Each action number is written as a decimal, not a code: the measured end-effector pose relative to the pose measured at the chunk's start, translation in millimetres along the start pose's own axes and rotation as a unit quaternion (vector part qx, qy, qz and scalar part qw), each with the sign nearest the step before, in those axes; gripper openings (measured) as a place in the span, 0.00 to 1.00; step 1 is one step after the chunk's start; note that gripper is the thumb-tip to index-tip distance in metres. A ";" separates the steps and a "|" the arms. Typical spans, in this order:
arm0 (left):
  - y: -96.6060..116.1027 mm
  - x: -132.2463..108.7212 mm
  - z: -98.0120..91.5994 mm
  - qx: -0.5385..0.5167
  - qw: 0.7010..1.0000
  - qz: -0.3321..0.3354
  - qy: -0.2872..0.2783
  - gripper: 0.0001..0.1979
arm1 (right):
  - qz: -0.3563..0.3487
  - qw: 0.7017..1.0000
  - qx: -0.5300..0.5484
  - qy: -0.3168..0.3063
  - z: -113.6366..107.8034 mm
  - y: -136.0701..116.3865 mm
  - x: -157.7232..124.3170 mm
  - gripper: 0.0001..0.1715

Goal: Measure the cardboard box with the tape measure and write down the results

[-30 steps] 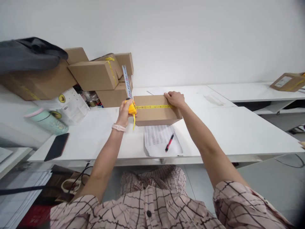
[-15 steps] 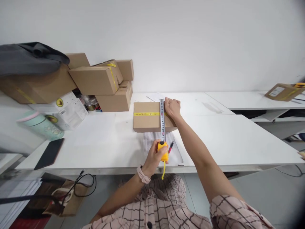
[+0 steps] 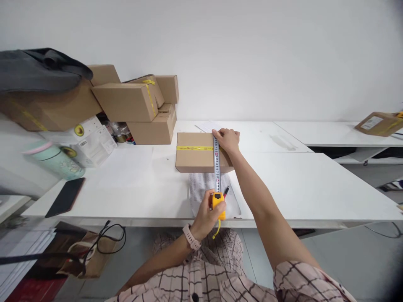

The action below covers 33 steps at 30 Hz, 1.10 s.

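A brown cardboard box with a yellow tape stripe lies on the white table. My right hand rests on the box's top right, fingers pressed on the end of a tape-measure blade at the far edge. The blade runs toward me across the box. My left hand is closed round the yellow tape-measure case, held just above the table's front edge. Under the blade lie a printed sheet and a red pen.
A stack of cardboard boxes stands at the back left, with a grey bag on the largest. A mint bottle, white packages and a black phone lie left. Another box sits far right.
My left hand carried the case from the box's left side round to the front, so the blade now crosses the box front to back; it has since pulled slightly nearer me.
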<state>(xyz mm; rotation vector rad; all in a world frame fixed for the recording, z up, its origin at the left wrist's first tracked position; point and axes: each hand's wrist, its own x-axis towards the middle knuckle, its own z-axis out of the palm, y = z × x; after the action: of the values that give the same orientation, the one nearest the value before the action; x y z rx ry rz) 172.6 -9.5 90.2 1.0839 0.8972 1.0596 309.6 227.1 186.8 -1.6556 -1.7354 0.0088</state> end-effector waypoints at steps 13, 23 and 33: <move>17.8 -14.7 -19.7 -0.032 0.999 0.026 -0.015 0.25 | -0.001 0.999 0.016 -0.030 -9.0 5.8 -1.3 0.40; 63.9 26.4 -96.4 0.021 0.970 0.157 0.184 0.24 | 0.117 0.988 0.103 -0.022 -28.7 43.0 -35.2 0.38; 55.6 66.1 -103.4 0.018 0.972 0.172 0.158 0.23 | 0.081 0.982 0.135 0.103 -25.6 38.4 -73.2 0.37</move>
<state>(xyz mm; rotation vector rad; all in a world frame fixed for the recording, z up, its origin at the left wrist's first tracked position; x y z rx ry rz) 80.5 85.6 115.1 1.1445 1.0029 1.5403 348.9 158.3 152.0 -1.5321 -1.3758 0.1380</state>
